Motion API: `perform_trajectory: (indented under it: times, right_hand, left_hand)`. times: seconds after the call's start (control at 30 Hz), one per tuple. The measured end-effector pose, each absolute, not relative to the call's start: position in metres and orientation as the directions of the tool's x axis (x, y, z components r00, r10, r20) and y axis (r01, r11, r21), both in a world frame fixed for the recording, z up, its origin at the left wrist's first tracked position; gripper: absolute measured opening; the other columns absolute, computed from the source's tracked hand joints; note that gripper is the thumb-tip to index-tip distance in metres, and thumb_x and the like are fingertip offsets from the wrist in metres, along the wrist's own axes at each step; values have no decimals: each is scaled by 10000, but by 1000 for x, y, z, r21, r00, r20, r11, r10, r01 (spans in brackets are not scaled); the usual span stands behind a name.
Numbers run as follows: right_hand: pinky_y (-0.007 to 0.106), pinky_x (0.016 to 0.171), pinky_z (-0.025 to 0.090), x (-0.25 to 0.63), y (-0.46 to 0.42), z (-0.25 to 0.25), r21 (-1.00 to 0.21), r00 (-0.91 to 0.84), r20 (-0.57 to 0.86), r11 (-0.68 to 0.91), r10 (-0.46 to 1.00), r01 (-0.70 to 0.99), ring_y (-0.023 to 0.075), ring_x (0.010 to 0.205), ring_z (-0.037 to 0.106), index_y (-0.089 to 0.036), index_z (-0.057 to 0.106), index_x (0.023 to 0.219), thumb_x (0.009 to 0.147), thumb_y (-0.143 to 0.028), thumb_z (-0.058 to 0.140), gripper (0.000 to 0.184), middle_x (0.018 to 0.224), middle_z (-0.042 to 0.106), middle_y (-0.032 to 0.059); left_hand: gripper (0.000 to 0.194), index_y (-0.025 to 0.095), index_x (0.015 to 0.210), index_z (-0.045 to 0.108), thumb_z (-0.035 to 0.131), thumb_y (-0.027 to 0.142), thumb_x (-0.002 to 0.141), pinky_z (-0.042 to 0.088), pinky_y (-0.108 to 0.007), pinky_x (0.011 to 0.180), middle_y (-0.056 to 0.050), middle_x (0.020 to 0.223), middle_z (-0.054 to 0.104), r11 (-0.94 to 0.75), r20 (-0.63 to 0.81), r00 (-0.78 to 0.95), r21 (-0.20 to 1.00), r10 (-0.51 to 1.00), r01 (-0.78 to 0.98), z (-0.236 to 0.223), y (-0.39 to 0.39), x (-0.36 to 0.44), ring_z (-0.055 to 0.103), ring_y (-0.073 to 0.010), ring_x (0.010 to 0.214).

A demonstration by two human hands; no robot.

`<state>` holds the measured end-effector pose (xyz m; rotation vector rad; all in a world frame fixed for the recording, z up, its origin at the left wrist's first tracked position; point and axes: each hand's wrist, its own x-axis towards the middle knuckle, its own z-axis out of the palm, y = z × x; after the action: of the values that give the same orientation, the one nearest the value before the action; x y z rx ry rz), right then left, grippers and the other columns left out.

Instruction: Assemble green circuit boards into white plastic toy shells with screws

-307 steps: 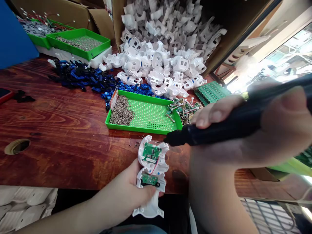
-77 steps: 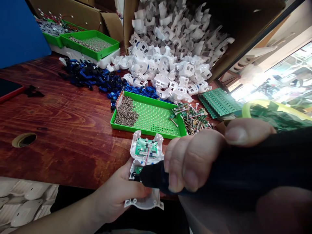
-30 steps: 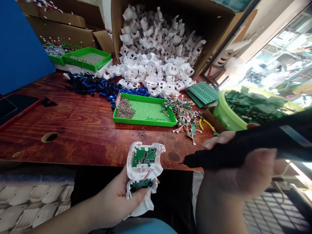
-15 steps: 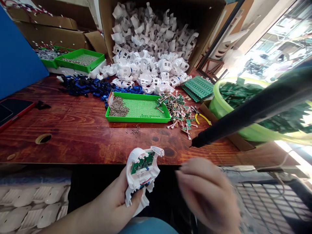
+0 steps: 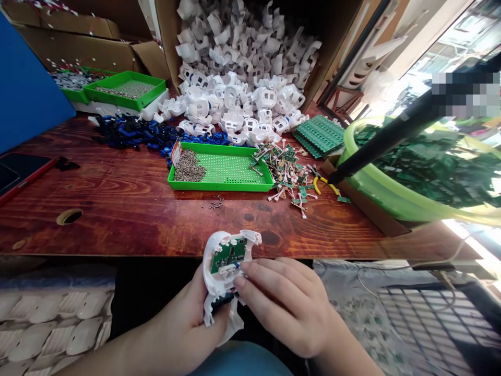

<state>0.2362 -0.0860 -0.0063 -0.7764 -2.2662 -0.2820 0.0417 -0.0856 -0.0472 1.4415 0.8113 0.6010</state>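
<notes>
My left hand (image 5: 195,313) is closed around a white plastic housing (image 5: 213,284), holding it above my lap, just in front of the table edge. Inside the housing a green circuit board (image 5: 229,256) faces up, with a small blue part below it. My right hand (image 5: 289,300) has its thumb and fingertips pinched at the right inner side of the housing; what is between them is hidden. A black electric screwdriver (image 5: 376,149) hangs at the right with its thin tip downward, apart from both hands.
A green tray (image 5: 219,186) holds small screws, and loose screws (image 5: 215,202) lie in front. To its right are wired circuit boards (image 5: 289,169) and yellow-handled pliers (image 5: 318,184). White housings (image 5: 238,104) spill from a carton behind. A yellow-green basin (image 5: 391,201) holds green boards.
My right hand has moved left from beneath the screwdriver onto the housing. The screwdriver has swung up and away to the right. My left hand keeps its hold on the housing.
</notes>
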Motion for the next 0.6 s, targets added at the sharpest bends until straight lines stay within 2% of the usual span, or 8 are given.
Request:
perform_trajectory:
  times: [0.1,0.23,0.43,0.6]
  right_hand:
    - [302,583,528,236,-87,-10,-20,-576,685,802,446,597,186,767,673,-100,679,939,920,-130,432,250,988,733,83]
    - [309,618,499,234,-89,-16,-25,-560,710,810,426,586,179,801,639,-105,680,920,911,-133,459,222,1034,720,80]
    - [284,691,452,231,-94,-29,-258,-417,727,780,546,571,153,846,559,-152,674,1052,872,-100,551,224,894,658,58]
    - [277,694,442,232,-96,-23,-320,-406,701,767,587,556,147,807,545,-151,682,1025,868,-98,556,209,809,620,46]
  left_hand:
    - [598,282,1408,221,497,167,891,334,-367,1117,-69,1404,493,24,-95,594,992,799,127,-47,-85,44,444,-220,1296]
    - [533,269,1377,298,491,169,890,367,-369,1098,-68,1374,522,-45,-40,596,991,802,127,-46,-82,45,474,-231,1271]
    - [478,252,1327,405,492,130,873,322,-373,1128,-59,1383,515,-103,4,627,987,779,121,-48,-81,41,441,-235,1304]
    - [493,251,1337,419,502,120,869,336,-404,1118,-64,1322,573,-145,18,653,980,757,140,-49,-79,38,462,-259,1286]
